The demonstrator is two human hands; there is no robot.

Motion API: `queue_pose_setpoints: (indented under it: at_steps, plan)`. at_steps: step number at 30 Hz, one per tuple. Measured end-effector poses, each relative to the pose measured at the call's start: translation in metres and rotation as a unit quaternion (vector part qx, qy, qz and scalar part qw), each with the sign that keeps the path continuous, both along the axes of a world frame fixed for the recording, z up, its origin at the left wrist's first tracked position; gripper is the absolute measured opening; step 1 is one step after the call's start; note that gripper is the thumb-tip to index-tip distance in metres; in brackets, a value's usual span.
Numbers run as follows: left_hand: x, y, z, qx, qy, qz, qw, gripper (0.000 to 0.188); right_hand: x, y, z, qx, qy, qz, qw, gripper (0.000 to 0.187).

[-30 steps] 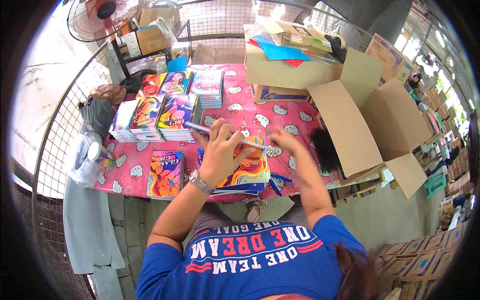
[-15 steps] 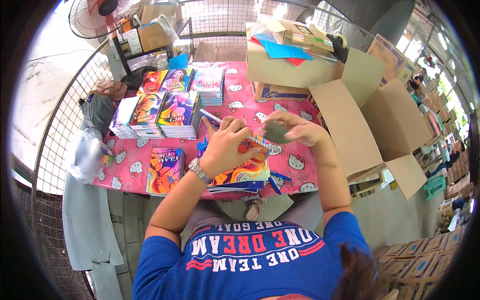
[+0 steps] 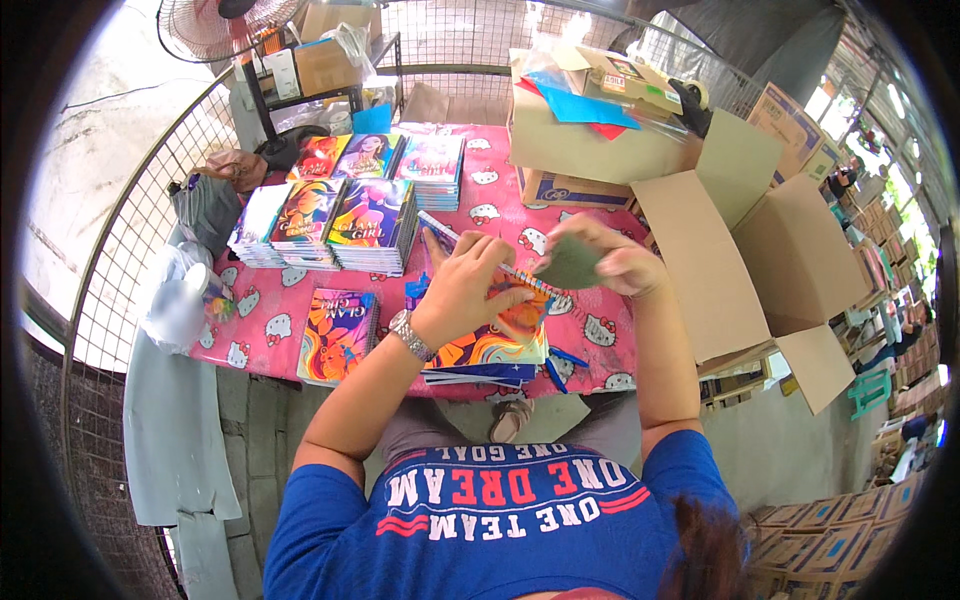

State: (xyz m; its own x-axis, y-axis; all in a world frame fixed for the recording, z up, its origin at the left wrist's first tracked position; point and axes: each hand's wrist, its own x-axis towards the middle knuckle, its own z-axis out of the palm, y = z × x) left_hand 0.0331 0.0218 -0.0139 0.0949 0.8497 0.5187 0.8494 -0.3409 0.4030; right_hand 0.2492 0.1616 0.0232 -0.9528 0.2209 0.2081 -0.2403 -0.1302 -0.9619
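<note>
My left hand (image 3: 468, 290) is closed on a spiral notebook (image 3: 541, 287), holding it up on edge with its coil slanting down to the right. Pinched in my right hand (image 3: 628, 262) is a thin dark green pad (image 3: 574, 263), just above the coil's lower end; I cannot tell whether they touch. Under my hands lies a pile of colourful notebooks (image 3: 500, 347). A single spiral notebook (image 3: 335, 335) rests flat left of my wrist. Blue pens (image 3: 557, 375) lie right of the pile.
Several stacks of notebooks (image 3: 370, 215) stand at the back left of the pink-clothed table (image 3: 262, 310). An open carton (image 3: 700, 270) is at the right, near another box topped with blue sheets (image 3: 580, 104). A plastic bag (image 3: 172, 310) hangs at the left edge; a fan (image 3: 228, 22) stands behind.
The whole view has shifted slightly. My right hand has turned a little, so more of the green pad's face shows. My left hand keeps its hold on the notebook.
</note>
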Motion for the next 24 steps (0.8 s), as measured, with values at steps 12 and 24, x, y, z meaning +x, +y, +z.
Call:
queue_pose_setpoints:
  at_steps: [12,24]
  plan:
    - [0.001,0.005,-0.001,-0.009,0.002,0.027,1.000,0.047,-0.009,0.006,-0.013,-0.067,0.049,0.063,0.995,0.065]
    - [-0.018,0.006,-0.004,0.088,0.024,0.093,0.991,0.048,-0.025,0.012,-0.013,-0.103,0.103,0.070,0.987,0.056]
